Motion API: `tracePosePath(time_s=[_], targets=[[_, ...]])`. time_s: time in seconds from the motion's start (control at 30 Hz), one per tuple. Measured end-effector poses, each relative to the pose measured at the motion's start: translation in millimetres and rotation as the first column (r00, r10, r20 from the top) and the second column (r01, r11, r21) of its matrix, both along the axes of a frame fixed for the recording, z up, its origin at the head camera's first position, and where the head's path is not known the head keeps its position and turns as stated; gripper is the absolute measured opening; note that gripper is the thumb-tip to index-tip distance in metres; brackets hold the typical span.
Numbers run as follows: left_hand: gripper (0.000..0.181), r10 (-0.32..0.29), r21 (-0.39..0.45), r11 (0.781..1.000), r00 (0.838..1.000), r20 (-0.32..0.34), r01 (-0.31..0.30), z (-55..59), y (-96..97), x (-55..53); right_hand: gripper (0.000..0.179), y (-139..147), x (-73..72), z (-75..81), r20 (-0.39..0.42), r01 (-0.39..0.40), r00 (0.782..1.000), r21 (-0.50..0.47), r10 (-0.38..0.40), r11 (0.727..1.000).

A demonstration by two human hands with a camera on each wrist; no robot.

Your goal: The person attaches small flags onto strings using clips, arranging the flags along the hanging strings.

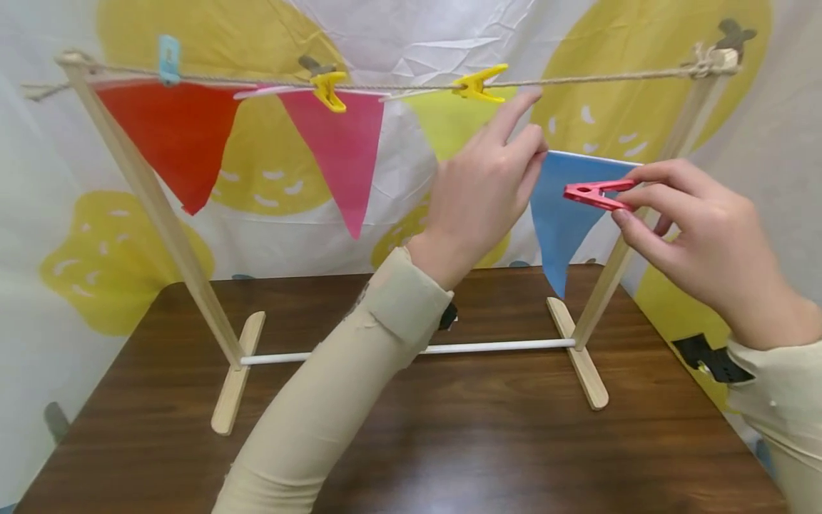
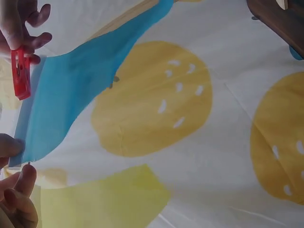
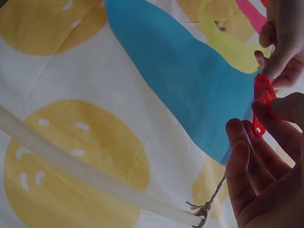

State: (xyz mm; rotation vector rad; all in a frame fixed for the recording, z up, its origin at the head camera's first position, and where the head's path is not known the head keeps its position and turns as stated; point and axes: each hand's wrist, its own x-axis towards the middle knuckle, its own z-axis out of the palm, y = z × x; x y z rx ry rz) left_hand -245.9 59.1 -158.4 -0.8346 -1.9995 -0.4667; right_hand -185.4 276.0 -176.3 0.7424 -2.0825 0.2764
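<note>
A blue triangular pennant (image 1: 561,214) hangs point down below the rope (image 1: 597,80), near its right end. My left hand (image 1: 484,185) pinches the pennant's upper left corner; the left wrist view shows the thumb (image 2: 9,145) on its pale top edge. My right hand (image 1: 719,235) holds a red plastic clothespin (image 1: 592,191) between thumb and fingers, in front of the pennant's upper right part. The clothespin's jaws point left. In the right wrist view the other fingers lie close to the pennant's right corner.
Red (image 1: 173,135), pink (image 1: 343,150) and yellow-green (image 1: 443,118) pennants hang along the rope, with a blue clothespin (image 1: 169,59) and two yellow ones, left (image 1: 330,89) and right (image 1: 480,83). The rope spans wooden posts (image 1: 160,214) standing on a brown table (image 1: 449,442). Behind hangs a patterned curtain (image 1: 443,36).
</note>
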Motion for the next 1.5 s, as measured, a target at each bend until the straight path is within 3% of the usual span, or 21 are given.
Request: tracePosePath(time_s=[0.2, 0.37, 0.53, 0.83, 1.03, 1.5], targets=[[0.023, 0.075, 0.000, 0.997, 0.996, 0.042, -0.075, 14.4, 2.9, -4.6, 0.013, -0.4, -4.4, 6.4, 0.003, 0.010, 1.000, -0.009, -0.010, 1.000], [0.019, 0.121, -0.004, 0.993, 0.987, 0.103, -0.121, 20.0, 2.3, -8.7, 0.010, 2.6, -7.8, 10.3, 0.018, 0.033, 0.999, -0.044, -0.032, 0.999], [0.018, 0.128, -0.002, 0.992, 0.982, 0.139, -0.129, 20.3, 4.0, -9.7, 0.012, 4.7, -8.5, 15.5, 0.026, 0.075, 0.997, -0.067, -0.074, 0.995], [0.019, 0.122, 0.035, 0.991, 0.986, 0.110, -0.127, 21.4, 5.9, -9.6, 0.020, 14.9, -13.3, 27.8, 0.033, 0.159, 0.987, -0.039, -0.158, 0.986], [0.018, 0.127, 0.049, 0.990, 0.986, 0.112, -0.134, 23.4, 4.2, -10.3, 0.021, 18.8, -17.4, 37.9, 0.006, 0.209, 0.978, -0.016, -0.209, 0.978], [0.017, 0.127, 0.059, 0.989, 0.984, 0.122, -0.135, 22.0, -0.6, -10.1, 0.017, 8.9, -24.3, 46.2, -0.165, 0.189, 0.966, -0.085, -0.201, 0.978]])
